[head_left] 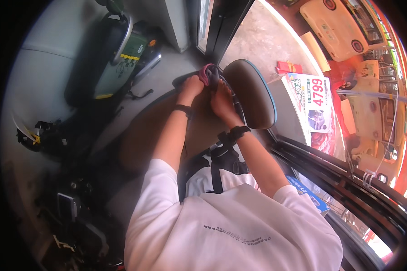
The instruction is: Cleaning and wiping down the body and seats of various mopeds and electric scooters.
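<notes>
My left hand (192, 86) grips a pink and dark cloth (208, 73) bunched at the far end of a brown seat (144, 131). My right hand (222, 100) is closed on the same cloth just to its right, beside a rounded tan cushion with a blue rim (253, 92). Both wrists wear dark bands. My white shirt fills the lower middle of the view.
A scooter with a green and black body (122, 58) stands to the upper left. Dark tools and parts (72, 217) lie at lower left. A printed sign board (314, 106) and beige toy cars (334, 27) sit to the right. Black rails (348, 176) cross the lower right.
</notes>
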### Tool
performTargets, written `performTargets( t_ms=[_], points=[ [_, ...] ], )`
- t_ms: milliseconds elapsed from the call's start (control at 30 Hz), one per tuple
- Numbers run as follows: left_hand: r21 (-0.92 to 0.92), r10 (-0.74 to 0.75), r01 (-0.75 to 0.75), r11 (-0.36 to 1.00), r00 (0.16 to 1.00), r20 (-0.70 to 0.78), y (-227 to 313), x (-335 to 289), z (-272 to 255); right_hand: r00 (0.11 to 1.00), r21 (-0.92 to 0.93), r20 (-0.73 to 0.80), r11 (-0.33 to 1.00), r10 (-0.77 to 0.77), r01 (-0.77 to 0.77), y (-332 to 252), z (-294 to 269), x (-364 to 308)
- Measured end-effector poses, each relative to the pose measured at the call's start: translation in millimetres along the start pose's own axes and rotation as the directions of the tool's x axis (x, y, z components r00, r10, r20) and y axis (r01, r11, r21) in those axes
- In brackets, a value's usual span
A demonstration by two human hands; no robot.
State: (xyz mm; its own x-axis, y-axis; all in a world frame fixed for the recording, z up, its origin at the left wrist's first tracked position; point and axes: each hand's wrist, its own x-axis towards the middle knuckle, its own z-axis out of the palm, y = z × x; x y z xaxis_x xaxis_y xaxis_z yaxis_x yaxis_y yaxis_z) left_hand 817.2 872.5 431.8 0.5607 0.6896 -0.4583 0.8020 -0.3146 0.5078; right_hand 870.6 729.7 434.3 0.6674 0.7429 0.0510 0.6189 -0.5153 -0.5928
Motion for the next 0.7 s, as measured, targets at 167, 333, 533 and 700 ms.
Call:
performTargets(
  t_ms=[167, 333, 533, 700],
  points=[
    [0.046, 0.065, -0.056, 0.997, 0.972, -0.226, -65, -20, -3, 0.990, 0.003, 0.129, 0.999, 0.051, -0.052, -8, 5, 34],
    [0.037, 0.047, -0.035, 0.999, 0.927, -0.373, -129, -54, -28, 0.960, -0.099, 0.241, 0.980, -0.143, 0.171, -27, 39, 62],
    [-0.118, 0.086, -0.139, 0.983, 0.925, -0.370, -144, -90, -22, 0.842, -0.097, 0.485, 0.941, -0.239, 0.323, -50, 62, 66],
    [-0.168, 0.347, -0.436, 0.884, 0.854, -0.389, -112, -96, -6, 0.898, -0.047, 0.210, 0.914, -0.386, 0.403, -41, 42, 40]
  ],
)
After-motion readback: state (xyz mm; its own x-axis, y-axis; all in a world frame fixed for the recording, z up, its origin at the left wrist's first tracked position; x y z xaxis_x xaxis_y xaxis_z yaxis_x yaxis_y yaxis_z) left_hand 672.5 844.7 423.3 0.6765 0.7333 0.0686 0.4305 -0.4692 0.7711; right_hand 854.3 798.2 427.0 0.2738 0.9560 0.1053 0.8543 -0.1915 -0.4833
